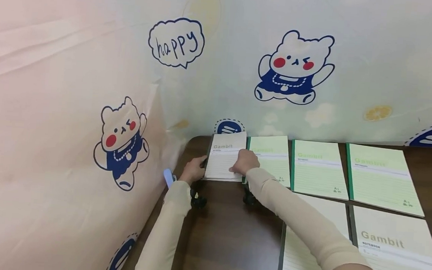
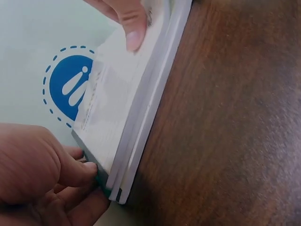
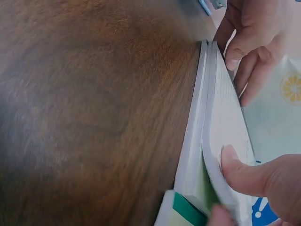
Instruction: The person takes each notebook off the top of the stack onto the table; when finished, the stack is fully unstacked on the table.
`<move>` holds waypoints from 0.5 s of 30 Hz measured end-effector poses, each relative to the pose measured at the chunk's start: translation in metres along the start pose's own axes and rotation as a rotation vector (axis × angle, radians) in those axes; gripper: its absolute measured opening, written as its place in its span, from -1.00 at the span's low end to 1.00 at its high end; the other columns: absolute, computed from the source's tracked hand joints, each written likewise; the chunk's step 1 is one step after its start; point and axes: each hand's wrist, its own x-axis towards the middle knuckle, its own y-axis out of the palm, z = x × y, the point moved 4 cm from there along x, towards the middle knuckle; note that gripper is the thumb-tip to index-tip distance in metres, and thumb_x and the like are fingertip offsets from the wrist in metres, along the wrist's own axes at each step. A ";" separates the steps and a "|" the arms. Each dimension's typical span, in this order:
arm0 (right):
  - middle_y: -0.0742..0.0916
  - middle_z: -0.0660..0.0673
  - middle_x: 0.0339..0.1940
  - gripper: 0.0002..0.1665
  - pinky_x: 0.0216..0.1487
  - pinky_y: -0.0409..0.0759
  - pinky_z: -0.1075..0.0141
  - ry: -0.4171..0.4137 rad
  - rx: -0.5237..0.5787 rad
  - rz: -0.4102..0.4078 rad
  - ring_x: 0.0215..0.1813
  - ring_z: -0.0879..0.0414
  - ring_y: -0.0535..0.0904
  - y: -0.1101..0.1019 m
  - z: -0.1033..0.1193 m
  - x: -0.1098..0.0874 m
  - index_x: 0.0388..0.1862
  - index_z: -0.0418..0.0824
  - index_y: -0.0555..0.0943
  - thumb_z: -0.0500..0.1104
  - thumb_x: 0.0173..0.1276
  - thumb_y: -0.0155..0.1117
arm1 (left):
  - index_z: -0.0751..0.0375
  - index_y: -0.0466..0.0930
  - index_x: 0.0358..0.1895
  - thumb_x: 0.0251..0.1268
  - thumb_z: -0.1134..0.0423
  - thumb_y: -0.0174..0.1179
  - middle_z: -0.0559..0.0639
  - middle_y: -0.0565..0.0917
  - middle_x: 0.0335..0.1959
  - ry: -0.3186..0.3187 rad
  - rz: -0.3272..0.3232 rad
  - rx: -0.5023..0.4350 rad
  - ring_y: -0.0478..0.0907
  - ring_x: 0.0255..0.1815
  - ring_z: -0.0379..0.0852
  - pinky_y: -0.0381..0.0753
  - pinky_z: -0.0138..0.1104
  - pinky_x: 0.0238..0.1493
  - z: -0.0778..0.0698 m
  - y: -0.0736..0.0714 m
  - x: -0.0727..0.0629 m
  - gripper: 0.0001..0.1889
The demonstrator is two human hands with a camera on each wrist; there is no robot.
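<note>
A grey-spined notebook [image 1: 223, 160] marked Gambit lies at the table's far left, on top of at least one other notebook. My left hand [image 1: 193, 170] is at its spine; in the left wrist view the thumb [image 2: 89, 172] and curled fingers hold the spine's near end. On the opposite side, my right hand [image 1: 246, 162] pinches the top notebook's loose edge, its thumb [image 3: 230, 165] on the cover. That edge bows up, and a green surface shows beneath it. Just right of the stack lies a green-spined notebook [image 1: 274, 156], partly behind the right hand.
Two more green-spined notebooks, a middle one [image 1: 319, 167] and a right one [image 1: 382, 178], continue the back row. Nearer lie two larger grey-spined notebooks, one [image 1: 305, 258] partly under my right forearm, the other [image 1: 400, 248] beside it. A printed cloth [image 1: 234, 90] hangs behind the brown table [image 1: 231, 236].
</note>
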 end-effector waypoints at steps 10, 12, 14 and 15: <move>0.44 -0.40 0.27 -0.27 -0.37 0.68 0.29 -0.009 0.527 0.120 -0.22 -0.03 0.61 -0.018 -0.025 -0.008 0.33 -0.31 0.38 -0.42 0.14 0.35 | 0.12 0.34 0.41 0.20 0.48 0.08 0.18 0.48 0.30 -0.055 0.019 0.087 0.40 -0.03 0.12 0.44 -0.15 -0.06 -0.007 0.004 -0.001 -0.36; 0.46 -0.34 0.27 -0.33 -0.34 0.65 0.33 -0.029 0.534 0.095 -0.18 0.00 0.59 -0.031 -0.031 -0.020 0.27 -0.29 0.45 -0.39 0.14 0.38 | 0.13 0.32 0.42 0.24 0.44 0.08 0.19 0.45 0.34 -0.059 0.016 0.111 0.41 -0.01 0.12 0.45 -0.12 -0.01 -0.009 0.002 -0.001 -0.38; 0.46 -0.30 0.26 -0.34 -0.25 0.66 0.30 -0.046 0.563 0.077 -0.13 -0.03 0.59 -0.045 -0.040 -0.039 0.25 -0.25 0.48 -0.38 0.12 0.40 | 0.14 0.32 0.42 0.25 0.43 0.08 0.20 0.43 0.36 -0.053 0.010 0.121 0.43 0.02 0.13 0.46 -0.08 0.05 -0.011 -0.002 -0.001 -0.39; 0.47 -0.30 0.24 -0.33 -0.19 0.66 0.25 -0.057 0.574 0.069 -0.10 -0.07 0.60 -0.052 -0.045 -0.051 0.25 -0.24 0.48 -0.38 0.11 0.41 | 0.15 0.32 0.41 0.25 0.43 0.08 0.20 0.43 0.36 -0.046 0.005 0.128 0.43 0.03 0.13 0.46 -0.06 0.08 -0.012 -0.004 -0.001 -0.40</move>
